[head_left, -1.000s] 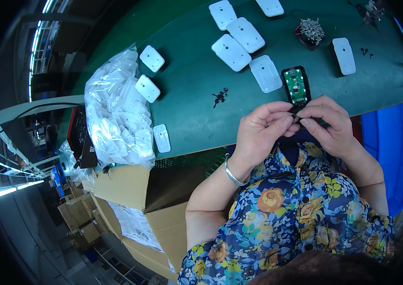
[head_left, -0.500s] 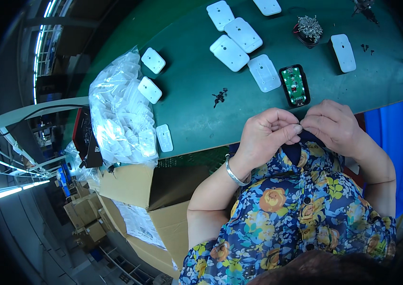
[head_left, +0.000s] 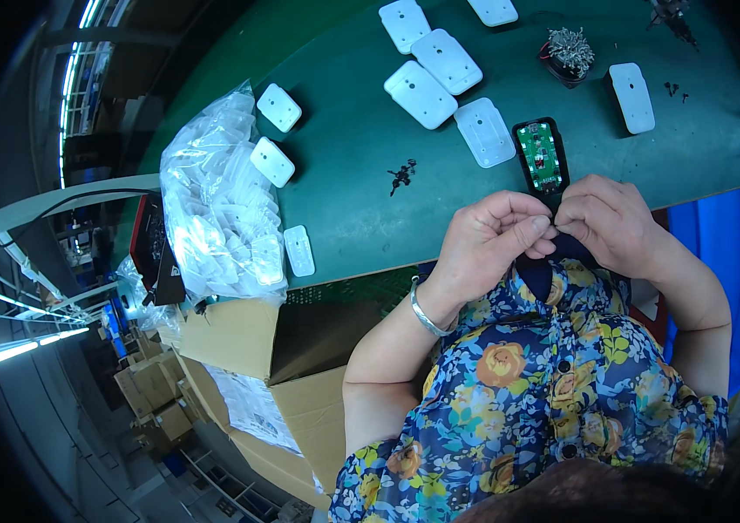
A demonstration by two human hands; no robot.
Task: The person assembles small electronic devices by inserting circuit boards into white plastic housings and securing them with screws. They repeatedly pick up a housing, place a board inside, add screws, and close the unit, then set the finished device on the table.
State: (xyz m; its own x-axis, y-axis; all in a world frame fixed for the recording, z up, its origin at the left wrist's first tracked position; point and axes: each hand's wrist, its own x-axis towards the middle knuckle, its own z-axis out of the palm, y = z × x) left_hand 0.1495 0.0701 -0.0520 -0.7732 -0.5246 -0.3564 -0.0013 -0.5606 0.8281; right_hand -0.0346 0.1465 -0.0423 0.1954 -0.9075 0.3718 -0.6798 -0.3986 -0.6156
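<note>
My left hand (head_left: 494,240) and my right hand (head_left: 610,222) meet in front of my chest at the table's near edge. Thumb and forefinger of each are pinched, the fingertips almost touching. Whatever lies between them is too small to make out. Just beyond my fingers, a green circuit board (head_left: 539,157) sits in a black casing (head_left: 563,171) on the table. Left of it lies a flat, translucent white cover (head_left: 485,132). More white plastic housings (head_left: 422,94) rest farther back, some overlapping.
A bundle of dark small parts (head_left: 402,177) lies mid-table. Behind the casing stands a pot of silvery pins (head_left: 569,54). At the left, a clear bag (head_left: 222,200) holds many white covers. An opened cardboard box (head_left: 309,418) is below the table edge; a blue bin (head_left: 723,270) is right.
My hands stay pinched together, with the right hand shifted slightly up toward the casing. The objects on the table keep their places; the view has tilted a little.
</note>
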